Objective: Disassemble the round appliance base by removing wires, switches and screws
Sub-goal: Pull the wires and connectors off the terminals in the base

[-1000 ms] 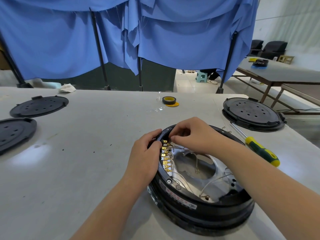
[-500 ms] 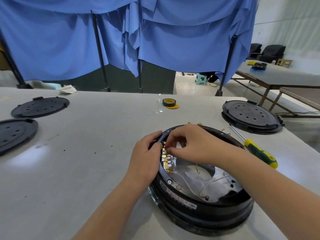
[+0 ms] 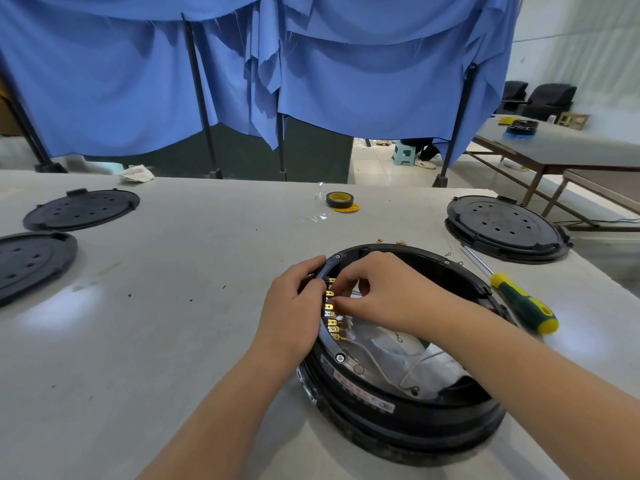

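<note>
One round black plastic appliance base (image 3: 398, 407) sits on the grey table (image 3: 173, 306) w/ L hand (image 3: 294, 306) gripping its left rim, R hand (image 3: 384, 292) pinching at the row of brass terminals (image 3: 331, 315); nearby: 1 green/yellow screwdriver (image 3: 523, 306), 3 black perforated discs (image 3: 81, 209), 1 tape roll (image 3: 340, 200).

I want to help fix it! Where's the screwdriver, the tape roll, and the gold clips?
screwdriver (image 3: 526, 304): head view, green handle.
tape roll (image 3: 339, 200): head view, outer side.
gold clips (image 3: 330, 309): head view, middle of row.
</note>
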`<state>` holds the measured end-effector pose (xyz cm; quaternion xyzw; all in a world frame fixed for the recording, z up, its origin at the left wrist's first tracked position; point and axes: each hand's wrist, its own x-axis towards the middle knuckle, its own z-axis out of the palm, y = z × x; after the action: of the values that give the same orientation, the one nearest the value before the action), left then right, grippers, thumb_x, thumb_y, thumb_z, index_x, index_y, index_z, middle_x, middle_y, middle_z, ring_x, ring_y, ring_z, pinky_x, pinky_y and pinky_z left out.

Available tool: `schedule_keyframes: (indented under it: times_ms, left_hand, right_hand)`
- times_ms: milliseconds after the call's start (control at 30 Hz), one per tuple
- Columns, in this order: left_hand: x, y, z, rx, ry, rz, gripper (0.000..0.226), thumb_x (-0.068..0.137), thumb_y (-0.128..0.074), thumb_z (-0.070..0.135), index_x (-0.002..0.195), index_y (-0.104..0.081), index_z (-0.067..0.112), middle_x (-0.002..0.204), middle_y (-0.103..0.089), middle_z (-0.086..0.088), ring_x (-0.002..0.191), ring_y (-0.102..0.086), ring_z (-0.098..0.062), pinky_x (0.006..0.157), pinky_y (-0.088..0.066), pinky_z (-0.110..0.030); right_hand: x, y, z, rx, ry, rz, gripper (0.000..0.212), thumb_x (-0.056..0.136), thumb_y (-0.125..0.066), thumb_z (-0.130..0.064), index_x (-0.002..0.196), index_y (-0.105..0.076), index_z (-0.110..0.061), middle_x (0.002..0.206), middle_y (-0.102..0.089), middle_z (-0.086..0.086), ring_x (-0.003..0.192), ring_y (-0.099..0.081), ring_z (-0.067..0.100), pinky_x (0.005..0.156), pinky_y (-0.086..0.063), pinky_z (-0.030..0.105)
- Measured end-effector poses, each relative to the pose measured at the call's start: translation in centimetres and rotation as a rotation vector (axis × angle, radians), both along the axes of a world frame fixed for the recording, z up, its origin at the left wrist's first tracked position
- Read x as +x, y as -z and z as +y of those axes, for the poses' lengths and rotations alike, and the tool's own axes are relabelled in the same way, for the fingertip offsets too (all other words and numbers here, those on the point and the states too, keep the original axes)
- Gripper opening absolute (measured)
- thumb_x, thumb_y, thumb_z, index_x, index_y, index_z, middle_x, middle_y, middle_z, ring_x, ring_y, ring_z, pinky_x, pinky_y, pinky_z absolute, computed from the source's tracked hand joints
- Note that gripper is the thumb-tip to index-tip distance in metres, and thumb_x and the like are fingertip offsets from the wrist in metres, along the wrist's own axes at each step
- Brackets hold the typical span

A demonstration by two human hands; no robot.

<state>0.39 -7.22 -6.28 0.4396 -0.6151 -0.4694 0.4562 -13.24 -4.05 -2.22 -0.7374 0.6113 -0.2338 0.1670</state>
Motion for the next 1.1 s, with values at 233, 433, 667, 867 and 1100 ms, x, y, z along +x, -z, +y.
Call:
schedule_keyframes:
  times_ms: [233, 433, 667, 867, 1100]
  left_hand:
    - [0.01, -0.07, 0.05, 0.0, -0.005, 0.002, 0.041, 0.09, -0.047, 0.0, 0.125, -0.061, 0.016, 0.121, -0.065, 0.001, 0.113, -0.059, -0.013, 0.098, -0.046, -0.029]
    - [0.01, -0.13, 0.14, 0.008, -0.004, 0.002, 0.041, 0.09, -0.046, 0.001, 0.126, -0.061, 0.016, 0.123, -0.064, -0.001, 0.113, -0.059, -0.014, 0.1, -0.047, -0.034]
    - [0.02, -0.19, 0.16, 0.014, -0.005, -0.005, 0.041, 0.09, -0.046, 0.001, 0.125, -0.061, 0.016, 0.122, -0.065, 0.0, 0.112, -0.059, -0.014, 0.098, -0.046, -0.03]
    - [-0.01, -0.17, 0.15, 0.007, -0.006, -0.022, 0.041, 0.09, -0.046, 0.002, 0.126, -0.06, 0.017, 0.123, -0.064, 0.0, 0.114, -0.058, -0.014, 0.102, -0.045, -0.033]
    - [0.05, -0.18, 0.19, 0.006, -0.002, -0.033, 0.043, 0.09, -0.046, 0.002, 0.128, -0.06, 0.017, 0.123, -0.064, 0.001, 0.113, -0.058, -0.013, 0.096, -0.046, -0.028]
  right_hand:
    - [-0.22, 0.0, 0.09, 0.012, 0.029, 0.039, 0.01, 0.079, -0.067, -0.03, 0.08, -0.075, -0.024, 0.074, -0.07, -0.011, 0.056, -0.052, -0.01, 0.055, -0.033, 0.011]
    - [-0.53, 0.02, 0.21, 0.003, 0.012, -0.001, 0.009, 0.079, -0.068, -0.031, 0.082, -0.075, -0.026, 0.073, -0.068, -0.014, 0.059, -0.052, -0.012, 0.051, -0.035, 0.008]
    - [-0.81, -0.18, 0.58, -0.035, -0.034, -0.103, 0.008, 0.077, -0.066, -0.023, 0.078, -0.071, -0.029, 0.068, -0.065, -0.017, 0.055, -0.05, -0.001, 0.053, -0.038, 0.011]
    - [-0.63, -0.08, 0.78, -0.002, -0.094, -0.073, 0.007, 0.073, -0.07, -0.025, 0.077, -0.072, -0.03, 0.074, -0.067, -0.009, 0.052, -0.044, 0.003, 0.051, -0.038, 0.016]
    - [-0.54, 0.19, 0.67, 0.019, -0.068, -0.009, 0.003, 0.072, -0.071, -0.032, 0.071, -0.073, -0.03, 0.066, -0.063, -0.01, 0.058, -0.051, 0.001, 0.055, -0.039, 0.019]
